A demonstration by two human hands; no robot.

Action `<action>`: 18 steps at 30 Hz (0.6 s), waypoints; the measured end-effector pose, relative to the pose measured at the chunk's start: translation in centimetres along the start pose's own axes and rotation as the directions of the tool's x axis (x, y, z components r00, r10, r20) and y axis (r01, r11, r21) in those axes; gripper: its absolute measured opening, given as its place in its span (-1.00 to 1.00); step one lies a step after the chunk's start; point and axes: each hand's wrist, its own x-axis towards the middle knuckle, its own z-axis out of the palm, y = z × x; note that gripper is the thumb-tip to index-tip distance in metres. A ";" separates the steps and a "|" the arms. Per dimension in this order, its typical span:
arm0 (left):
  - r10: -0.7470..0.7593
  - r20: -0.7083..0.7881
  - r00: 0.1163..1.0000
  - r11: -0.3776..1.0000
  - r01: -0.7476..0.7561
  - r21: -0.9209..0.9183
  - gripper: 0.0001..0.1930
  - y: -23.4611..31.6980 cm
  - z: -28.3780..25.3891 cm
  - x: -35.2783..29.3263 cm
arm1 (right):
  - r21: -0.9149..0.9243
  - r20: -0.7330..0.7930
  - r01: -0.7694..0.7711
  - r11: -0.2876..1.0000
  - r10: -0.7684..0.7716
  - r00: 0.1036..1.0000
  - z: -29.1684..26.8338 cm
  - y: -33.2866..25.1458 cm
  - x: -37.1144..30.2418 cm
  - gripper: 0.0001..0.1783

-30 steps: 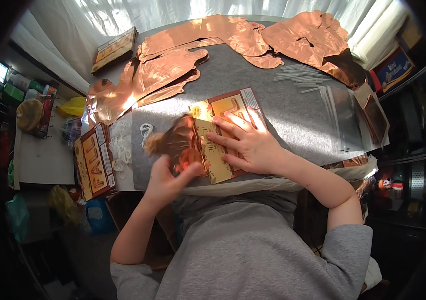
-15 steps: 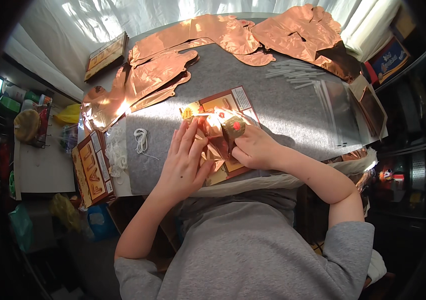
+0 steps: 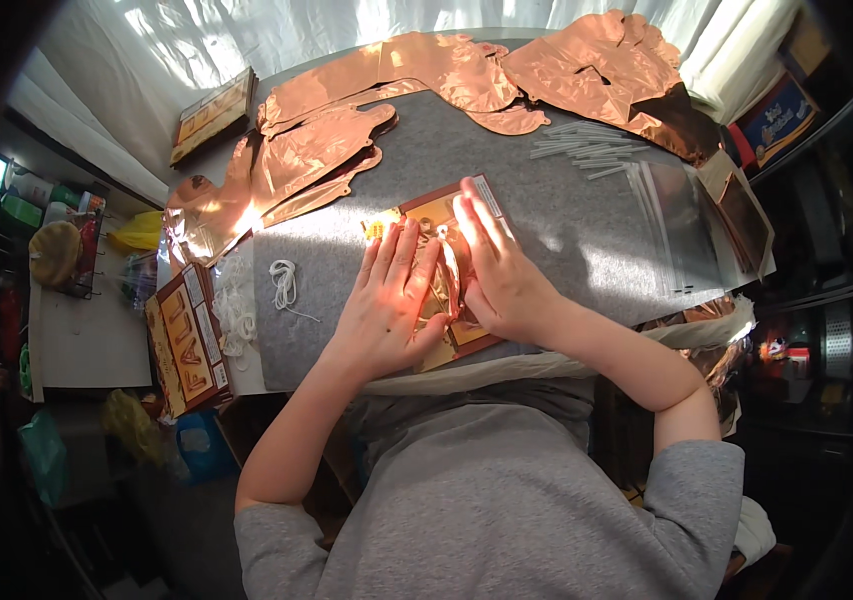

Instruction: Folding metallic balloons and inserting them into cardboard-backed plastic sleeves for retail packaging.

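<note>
A folded copper foil balloon [image 3: 439, 292] lies on a printed cardboard sheet [image 3: 485, 192] in front of my body. My left hand [image 3: 383, 312] rests flat on the foil's left side, fingers stretched out toward the far side. On the foil's right side, my right hand [image 3: 509, 285] is turned on its edge with its fingers extended. Neither hand grips anything, and they hide much of the foil between them.
Flat copper foil balloons [image 3: 597, 75] arch along the table's far edge. Clear straws [image 3: 587, 145] and clear plastic bags [image 3: 667, 230] lie to the right. White string [image 3: 284, 284] and stacked printed cards [image 3: 183, 345] are at left. Grey felt [image 3: 337, 240] covers the table.
My right hand has straightened its fingers and set them along the foil, which has been folded down smaller. My left hand has moved slightly right and now lies flatter on it.
</note>
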 end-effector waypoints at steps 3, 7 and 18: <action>0.003 -0.003 1.000 1.000 -0.003 -0.020 -0.12 0.1 -0.2 -0.1 | -0.161 -0.121 -0.008 0.987 -0.012 0.993 -0.9 -2.0 -1.6 -0.02; -0.001 -0.006 1.000 1.000 0.001 0.000 -0.12 0.2 -0.1 -0.1 | -0.073 -0.062 -0.087 0.994 0.082 0.995 -0.6 -3.7 -6.7 0.12; 0.007 0.020 1.000 1.000 -0.007 0.004 -0.12 0.0 -0.2 -0.1 | -0.431 0.113 -0.011 0.903 0.067 0.991 -4.9 -4.0 -12.8 -0.21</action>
